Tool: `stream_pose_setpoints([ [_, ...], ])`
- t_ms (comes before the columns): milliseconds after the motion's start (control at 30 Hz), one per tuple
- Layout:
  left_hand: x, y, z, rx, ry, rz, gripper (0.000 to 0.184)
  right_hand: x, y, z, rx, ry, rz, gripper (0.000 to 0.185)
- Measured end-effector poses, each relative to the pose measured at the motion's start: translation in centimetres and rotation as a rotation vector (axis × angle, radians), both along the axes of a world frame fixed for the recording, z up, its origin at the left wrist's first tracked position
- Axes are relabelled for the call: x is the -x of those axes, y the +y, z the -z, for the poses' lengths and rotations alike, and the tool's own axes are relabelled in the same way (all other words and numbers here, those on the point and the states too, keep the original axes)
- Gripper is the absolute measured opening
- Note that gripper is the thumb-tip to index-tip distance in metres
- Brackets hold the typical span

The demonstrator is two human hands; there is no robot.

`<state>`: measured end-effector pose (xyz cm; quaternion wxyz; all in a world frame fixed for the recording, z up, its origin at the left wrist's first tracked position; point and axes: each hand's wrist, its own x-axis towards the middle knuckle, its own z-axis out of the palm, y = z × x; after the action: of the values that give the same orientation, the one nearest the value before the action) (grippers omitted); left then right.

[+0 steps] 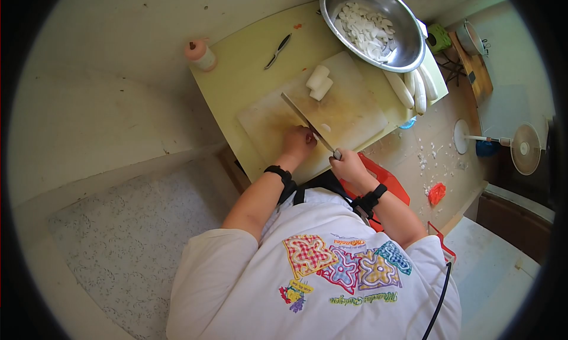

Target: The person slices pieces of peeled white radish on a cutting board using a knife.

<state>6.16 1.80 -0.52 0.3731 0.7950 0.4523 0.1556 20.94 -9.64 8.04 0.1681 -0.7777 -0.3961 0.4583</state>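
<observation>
My right hand (353, 167) is wrapped round the handle of a kitchen knife (302, 117), whose blade reaches up and left over a stained white cutting board (361, 97). Close against the near side of the blade, my left hand (299, 142) has its fingers curled in. What those fingers hold, if anything, is hidden. A small white slice (326, 127) lies on the board just beyond the blade. Farther up the board rest white peeled radish-like chunks (319, 82), apart from both hands.
A large steel bowl (408, 41) of white slices stands at the table's far right. Below it lie several long white radish-like vegetables (419, 91). A peeler-like tool (278, 51) and pink-topped bottle (201, 55) sit farther left. A fan (525, 149) stands beyond the table.
</observation>
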Motion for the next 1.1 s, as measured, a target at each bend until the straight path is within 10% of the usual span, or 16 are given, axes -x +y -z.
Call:
stream_pose_setpoints([
  [1100, 0.4, 0.1, 0.5, 0.04, -0.144, -0.02, 0.013, -0.1, 1.7, -0.2, 0.128, 0.049, -0.002, 0.019],
])
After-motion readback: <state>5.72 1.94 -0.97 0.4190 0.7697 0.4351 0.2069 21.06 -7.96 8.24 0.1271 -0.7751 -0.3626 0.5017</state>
